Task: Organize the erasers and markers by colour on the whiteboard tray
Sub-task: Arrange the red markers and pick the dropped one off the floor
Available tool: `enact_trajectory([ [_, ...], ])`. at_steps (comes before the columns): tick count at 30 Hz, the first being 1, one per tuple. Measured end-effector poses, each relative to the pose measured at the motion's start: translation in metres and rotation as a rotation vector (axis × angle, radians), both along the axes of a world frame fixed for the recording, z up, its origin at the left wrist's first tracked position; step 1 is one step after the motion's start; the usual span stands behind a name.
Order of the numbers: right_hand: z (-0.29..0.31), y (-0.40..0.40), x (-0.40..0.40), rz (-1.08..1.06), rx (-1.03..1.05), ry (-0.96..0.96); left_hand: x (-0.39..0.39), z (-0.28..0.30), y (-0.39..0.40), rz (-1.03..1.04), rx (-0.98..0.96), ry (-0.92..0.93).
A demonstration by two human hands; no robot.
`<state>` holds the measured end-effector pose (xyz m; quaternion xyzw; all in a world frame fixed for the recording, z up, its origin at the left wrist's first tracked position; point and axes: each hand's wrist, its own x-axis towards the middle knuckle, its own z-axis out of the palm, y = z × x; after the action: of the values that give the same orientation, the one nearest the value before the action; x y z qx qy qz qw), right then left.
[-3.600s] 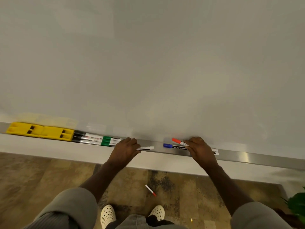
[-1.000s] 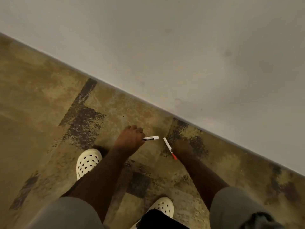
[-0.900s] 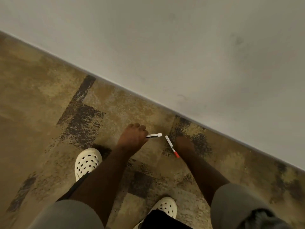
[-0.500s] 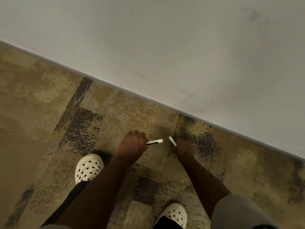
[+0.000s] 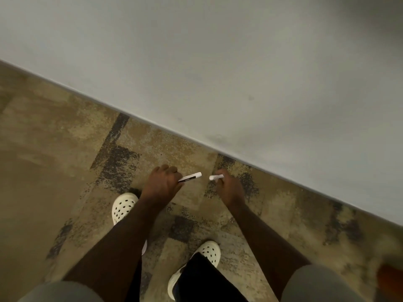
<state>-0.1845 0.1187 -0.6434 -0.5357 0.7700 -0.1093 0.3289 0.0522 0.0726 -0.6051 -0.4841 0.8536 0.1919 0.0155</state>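
Seen from above, looking down at a mottled tan and dark-patched carpet floor (image 5: 54, 160) that meets a pale grey wall (image 5: 239, 73) along a diagonal line.

Left hand (image 5: 162, 186) low over the floor, fingers curled round a white marker with a black band (image 5: 190, 177); barrel sticking out toward the right, white end leading, tilted slightly upward. Other end hidden inside the fist, so cap colour cannot be told.

Right hand (image 5: 227, 188) also low, just beside the wall's base, fingers curled round a second white marker (image 5: 216, 177). Only a short white tip showing, pointing left toward the first marker. Rest of that barrel hidden in the hand; colour cannot be told.

The 2 marker tips close, facing each other, apart with a small gap of carpet between them. Both markers off the floor, held in the hands, nowhere near any tray in this view.

Both forearms bare, reaching forward and down from grey sleeves (image 5: 320, 284) at the bottom edge.

Below the hands, 2 white perforated clogs: left clog (image 5: 123, 207) partly hidden by the left forearm, right clog (image 5: 208, 252) nearer the bottom, with dark trouser fabric (image 5: 200, 280) covering its heel.

Blurred orange-brown shape (image 5: 390, 277) at the lower right edge, too unclear to identify.
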Motion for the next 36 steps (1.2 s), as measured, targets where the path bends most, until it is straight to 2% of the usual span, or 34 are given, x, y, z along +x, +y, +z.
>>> enact_trajectory([
  [5, 0.140, 0.006, 0.010, -0.160, -0.139, -0.154, 0.008, 0.132, 0.002, 0.019, -0.016, 0.022],
  [9, 0.259, 0.026, 0.008, -0.233, -0.190, -0.278, -0.004, 0.239, 0.010, -0.009, -0.065, 0.138],
  [15, 0.417, 0.068, -0.006, -0.231, -0.221, -0.270, -0.012, 0.378, 0.022, -0.161, -0.168, 0.257],
  [22, 0.546, 0.085, -0.022, -0.261, -0.152, -0.259, -0.012, 0.484, -0.001, -0.256, -0.261, 0.327],
  [25, 0.583, 0.067, -0.033, -0.255, -0.256, -0.167, -0.005, 0.513, -0.030, -0.265, -0.323, 0.335],
  [28, 0.597, 0.032, -0.038, -0.267, -0.302, 0.044, 0.010, 0.525, -0.066, -0.279, -0.362, 0.333],
  [32, 0.587, -0.022, -0.028, -0.135, -0.368, 0.362, 0.026, 0.526, -0.105, -0.282, -0.363, 0.311],
  [36, 0.569, -0.057, -0.009, -0.044, -0.338, 0.487, 0.035, 0.527, -0.117, -0.286, -0.356, 0.284],
])
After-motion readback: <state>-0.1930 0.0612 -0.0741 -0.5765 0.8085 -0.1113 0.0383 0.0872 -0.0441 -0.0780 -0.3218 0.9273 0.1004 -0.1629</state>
